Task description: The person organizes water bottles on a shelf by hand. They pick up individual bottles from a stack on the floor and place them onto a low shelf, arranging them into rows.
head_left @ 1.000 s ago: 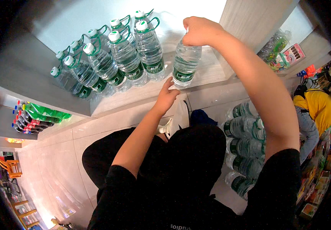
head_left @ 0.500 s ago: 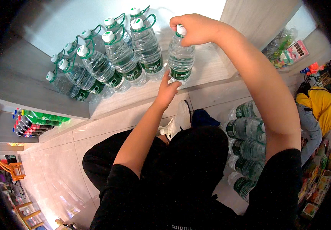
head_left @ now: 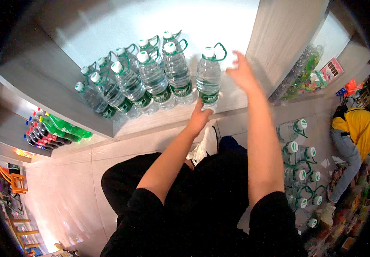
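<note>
A large clear water bottle (head_left: 208, 78) with a white cap, green carry loop and green label stands upright on a pale wooden shelf (head_left: 234, 101). My left hand (head_left: 200, 120) is at its base, fingers along the left side and thumb across the front, gripping it low down. Off to the bottle's upper right, my right hand (head_left: 242, 73) is open with its fingers apart, holding nothing. Left of this bottle, matching water bottles (head_left: 152, 80) stand in two rows, a gap between them and the one I touch.
More water bottles (head_left: 295, 171) stand on the floor to my right. Beyond them is a person in a yellow top (head_left: 359, 128). Shelf dividers (head_left: 275, 45) rise at both sides. Soft drink bottles (head_left: 56, 130) fill a left compartment; a wooden stool (head_left: 19, 183) stands farther left.
My right hand has let go of the bottle's cap and moved right and down, opening. The bottle now stands on the shelf with its loop free. My left hand stays at its base. The view has shifted.
</note>
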`<state>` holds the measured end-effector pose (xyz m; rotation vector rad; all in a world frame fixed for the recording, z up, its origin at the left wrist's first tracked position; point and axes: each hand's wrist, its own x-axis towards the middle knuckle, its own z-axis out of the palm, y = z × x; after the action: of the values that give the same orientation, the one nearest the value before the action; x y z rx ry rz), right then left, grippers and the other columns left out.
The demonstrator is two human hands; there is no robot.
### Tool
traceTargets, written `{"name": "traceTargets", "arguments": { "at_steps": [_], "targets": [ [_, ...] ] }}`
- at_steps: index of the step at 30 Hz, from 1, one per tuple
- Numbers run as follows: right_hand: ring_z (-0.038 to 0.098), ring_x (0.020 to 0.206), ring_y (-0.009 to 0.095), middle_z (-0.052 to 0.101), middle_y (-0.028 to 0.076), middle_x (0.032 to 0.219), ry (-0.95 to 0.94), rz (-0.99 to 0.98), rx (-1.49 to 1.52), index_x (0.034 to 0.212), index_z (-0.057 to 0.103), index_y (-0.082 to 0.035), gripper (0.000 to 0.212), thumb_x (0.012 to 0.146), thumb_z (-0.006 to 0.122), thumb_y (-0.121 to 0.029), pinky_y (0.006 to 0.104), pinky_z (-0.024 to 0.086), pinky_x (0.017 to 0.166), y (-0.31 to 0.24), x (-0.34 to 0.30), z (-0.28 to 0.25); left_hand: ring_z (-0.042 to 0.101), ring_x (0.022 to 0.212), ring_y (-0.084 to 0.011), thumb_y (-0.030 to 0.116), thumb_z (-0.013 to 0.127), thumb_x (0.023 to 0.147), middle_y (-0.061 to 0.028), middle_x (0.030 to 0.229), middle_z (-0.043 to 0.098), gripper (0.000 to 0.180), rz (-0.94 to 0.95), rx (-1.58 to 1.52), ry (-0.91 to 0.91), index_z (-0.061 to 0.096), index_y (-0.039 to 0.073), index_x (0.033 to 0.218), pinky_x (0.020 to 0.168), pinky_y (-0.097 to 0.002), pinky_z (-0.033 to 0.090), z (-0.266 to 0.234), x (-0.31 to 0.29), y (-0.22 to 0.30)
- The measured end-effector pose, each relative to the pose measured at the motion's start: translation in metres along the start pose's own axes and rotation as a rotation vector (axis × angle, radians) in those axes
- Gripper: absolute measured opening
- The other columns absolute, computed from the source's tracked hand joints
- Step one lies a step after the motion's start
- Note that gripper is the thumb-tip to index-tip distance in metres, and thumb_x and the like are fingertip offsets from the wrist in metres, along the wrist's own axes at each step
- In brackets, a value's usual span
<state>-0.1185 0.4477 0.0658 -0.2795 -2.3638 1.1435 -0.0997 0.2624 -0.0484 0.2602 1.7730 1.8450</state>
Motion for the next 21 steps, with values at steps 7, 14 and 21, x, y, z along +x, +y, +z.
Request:
{"name": "traceTargets", "arguments": {
  "at_steps": [7, 14, 21],
  "targets": [
    [0.053, 0.109, 0.038, 0.053, 0.026, 0.118, -0.232, 0.297, 0.273, 0.131, 0.033, 0.000, 0.072, 0.069, 0.067, -0.010, 0.0415, 0.043, 0.091, 0.065, -0.091, 0.080, 0.038, 0.125, -0.0300, 0.028, 0.052, 0.083, -0.0155, 0.144, 0.025, 0.077, -0.039, -0.095, 0.016, 0.010, 0.011, 0.146, 0.094, -0.0446, 0.040, 0.006, -0.005, -0.002],
    [0.054, 0.108, 0.037, 0.056, 0.023, 0.112, -0.004, 0.220, 0.164, 0.125, 0.033, 0.001, 0.063, 0.073, 0.069, -0.006, 0.0397, 0.042, 0.089, 0.084, -0.094, 0.123, 0.028, 0.132, -0.0284, 0.046, 0.036, 0.093, -0.0072, 0.148, 0.020, 0.067, -0.010, -0.305, 0.061, 0.010, 0.015, 0.146, 0.100, -0.0425, 0.034, 0.013, 0.001, -0.024],
    [0.047, 0.113, 0.041, 0.045, 0.025, 0.122, -0.047, 0.234, 0.206, 0.136, 0.016, 0.002, 0.078, 0.076, 0.065, -0.006, 0.0434, 0.040, 0.093, 0.084, -0.083, 0.138, 0.013, 0.138, -0.0300, 0.051, 0.032, 0.092, -0.0077, 0.152, 0.008, 0.072, 0.050, -0.221, 0.036, 0.001, 0.017, 0.147, 0.104, -0.0480, 0.026, 0.010, 0.011, -0.033]
  ]
}}
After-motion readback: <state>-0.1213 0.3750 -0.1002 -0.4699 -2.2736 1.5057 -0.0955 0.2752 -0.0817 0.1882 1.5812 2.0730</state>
